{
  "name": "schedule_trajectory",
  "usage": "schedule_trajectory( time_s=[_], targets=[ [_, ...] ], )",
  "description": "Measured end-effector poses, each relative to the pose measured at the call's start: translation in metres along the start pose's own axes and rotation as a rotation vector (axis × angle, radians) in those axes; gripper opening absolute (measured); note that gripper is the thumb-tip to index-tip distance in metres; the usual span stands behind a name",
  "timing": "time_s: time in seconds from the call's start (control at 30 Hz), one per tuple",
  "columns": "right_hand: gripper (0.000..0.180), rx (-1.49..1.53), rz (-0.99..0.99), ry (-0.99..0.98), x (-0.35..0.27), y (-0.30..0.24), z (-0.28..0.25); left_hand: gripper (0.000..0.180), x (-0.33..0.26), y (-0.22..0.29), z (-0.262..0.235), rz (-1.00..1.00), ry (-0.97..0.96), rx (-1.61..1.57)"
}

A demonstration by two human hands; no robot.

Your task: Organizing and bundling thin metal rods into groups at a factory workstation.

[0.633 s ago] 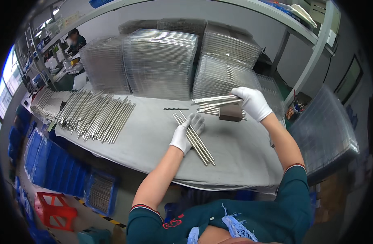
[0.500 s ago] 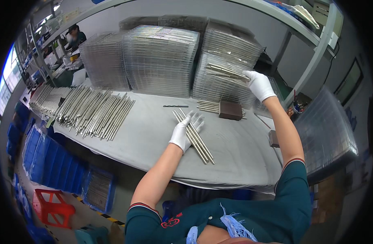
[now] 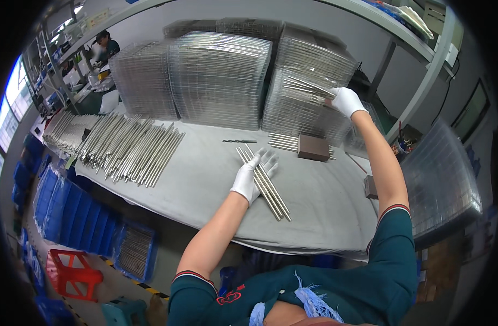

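My left hand, in a white glove, is over the middle of the table. Several slim metal rods lie slantwise across its palm under the thumb, the fingers extended beyond them. My right hand, gloved too, is raised at the right in front of the stacked clear trays. It grips the ends of several more metal rods, which point left and fan out slightly. Below it, a brown block rests across a row of rods on the table. A dark drill bit lies beyond my left hand.
A broad pile of metal rods covers the table's left end. Tall stacks of clear plastic trays line the back. More trays stand at the right. Blue bins and a red stool are at lower left. A person is far left.
The rods in my right hand are spread a little more, their tips slightly higher. My left hand keeps its rods in nearly the same pose. The whole view has shifted slightly.
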State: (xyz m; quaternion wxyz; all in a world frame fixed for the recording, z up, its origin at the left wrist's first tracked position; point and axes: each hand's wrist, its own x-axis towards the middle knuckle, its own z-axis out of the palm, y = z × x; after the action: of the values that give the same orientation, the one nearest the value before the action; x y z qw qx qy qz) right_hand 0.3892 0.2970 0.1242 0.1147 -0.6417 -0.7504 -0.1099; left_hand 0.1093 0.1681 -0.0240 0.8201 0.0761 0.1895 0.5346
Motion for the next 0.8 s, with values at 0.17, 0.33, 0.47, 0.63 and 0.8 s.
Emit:
schedule_trajectory(
  time_s=[0.17, 0.33, 0.47, 0.63, 0.8],
  targets=[
    [0.041, 0.053, 0.029, -0.033, 0.007, 0.001, 0.002, 0.03, 0.002, 0.0, -0.003, 0.0, 0.0, 0.003],
    [0.045, 0.135, 0.088, -0.019, 0.01, 0.005, 0.007, 0.03, 0.001, 0.0, -0.004, 0.0, -0.025, -0.004],
    [0.042, 0.168, 0.088, -0.011, 0.013, 0.008, 0.009, 0.034, -0.001, -0.001, 0.001, 0.001, 0.011, 0.057],
    [0.039, 0.116, 0.089, -0.028, 0.023, 0.003, 0.005, 0.032, -0.001, 0.0, -0.002, -0.008, 0.006, 0.021],
    [0.044, 0.094, 0.076, -0.046, 0.037, 0.011, 0.011, 0.031, 0.001, -0.001, -0.002, -0.015, -0.001, 0.004]
  ],
)
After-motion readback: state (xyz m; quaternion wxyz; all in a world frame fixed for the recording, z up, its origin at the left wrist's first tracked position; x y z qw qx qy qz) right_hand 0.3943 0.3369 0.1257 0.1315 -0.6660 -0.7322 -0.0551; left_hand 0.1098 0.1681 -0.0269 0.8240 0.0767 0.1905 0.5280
